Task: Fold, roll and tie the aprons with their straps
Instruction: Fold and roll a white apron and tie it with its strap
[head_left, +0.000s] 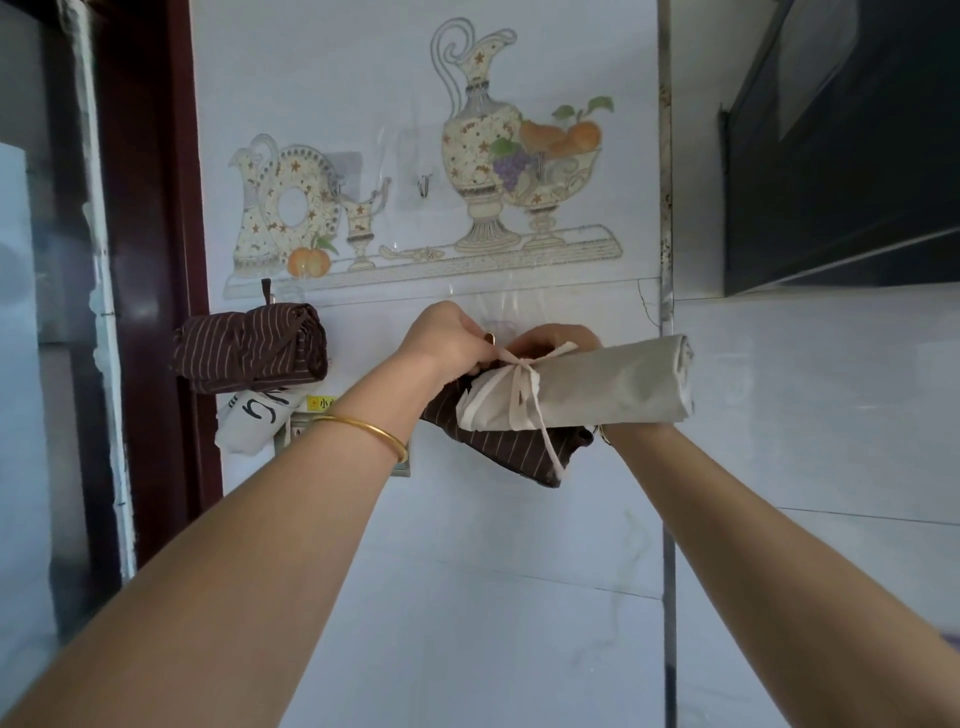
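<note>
A beige apron roll (613, 384), tied with its pale strap (522, 387) in a bow, is held up against the tiled wall. My left hand (447, 338) pinches the strap at the roll's left end. My right hand (558, 338) is mostly hidden behind the roll and grips it near the knot. A brown striped apron roll (498, 447) hangs just below and behind the beige one. Another brown striped roll (254, 345) hangs from a wall hook at the left.
A small metal hook (423, 184) sticks out of the wall (467, 545) above my hands. A white bag with black marks (257, 421) hangs under the left roll, over a wall socket. A dark range hood (841, 171) juts out at the upper right. A dark red door frame (150, 208) runs down the left.
</note>
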